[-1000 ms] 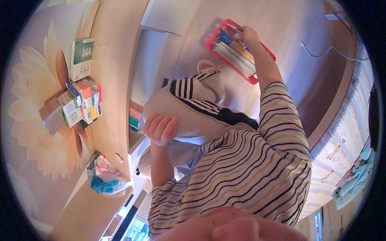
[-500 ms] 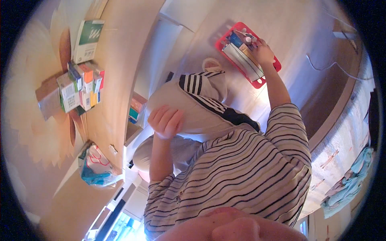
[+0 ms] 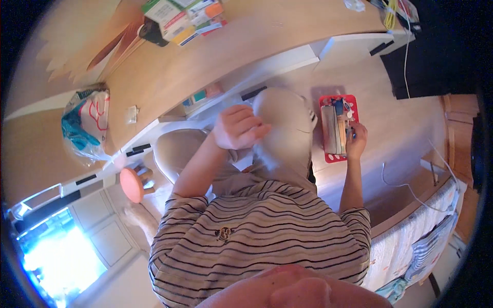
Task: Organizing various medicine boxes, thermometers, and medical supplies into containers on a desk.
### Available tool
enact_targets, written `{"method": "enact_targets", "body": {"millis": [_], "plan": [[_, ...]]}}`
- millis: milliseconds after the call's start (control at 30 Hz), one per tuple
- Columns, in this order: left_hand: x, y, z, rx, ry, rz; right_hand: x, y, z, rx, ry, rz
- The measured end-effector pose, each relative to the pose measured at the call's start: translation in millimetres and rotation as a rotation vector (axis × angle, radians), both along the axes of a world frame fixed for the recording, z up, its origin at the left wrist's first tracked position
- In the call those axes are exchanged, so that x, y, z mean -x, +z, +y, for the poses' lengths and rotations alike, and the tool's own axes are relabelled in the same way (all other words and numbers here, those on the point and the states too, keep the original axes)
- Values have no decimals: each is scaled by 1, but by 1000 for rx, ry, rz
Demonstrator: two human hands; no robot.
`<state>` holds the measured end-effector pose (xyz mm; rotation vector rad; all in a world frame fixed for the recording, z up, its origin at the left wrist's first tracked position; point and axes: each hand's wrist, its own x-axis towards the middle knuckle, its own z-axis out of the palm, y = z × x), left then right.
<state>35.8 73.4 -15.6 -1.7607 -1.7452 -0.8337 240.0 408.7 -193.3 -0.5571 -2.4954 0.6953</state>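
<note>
Where the right hand (image 3: 357,140) meets the red perforated basket (image 3: 354,104), on the floor (image 3: 391,126) right of the right knee (image 3: 284,120), fingers bend over its right side, grip unclear; straight upward draw advisable, sparing the pale boxes (image 3: 330,134). Left hand (image 3: 238,127): loosely curled, nothing visible held. Edges: knee close left, wooden desk (image 3: 257,38) far left; open floor right.

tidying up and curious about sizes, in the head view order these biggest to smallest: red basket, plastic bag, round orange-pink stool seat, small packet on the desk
Largest: plastic bag and red basket, too alike to rank
Then: stool seat
Smallest: small packet
</note>
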Motion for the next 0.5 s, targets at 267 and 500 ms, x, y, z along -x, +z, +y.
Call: {"method": "enact_targets", "body": {"millis": [267,500], "plan": [[57,11,-121,116,446,52,154,124,-19,-118,173,190],[95,4,-218,-218,1469,-535,256,201,-83,105,297,105]]}}
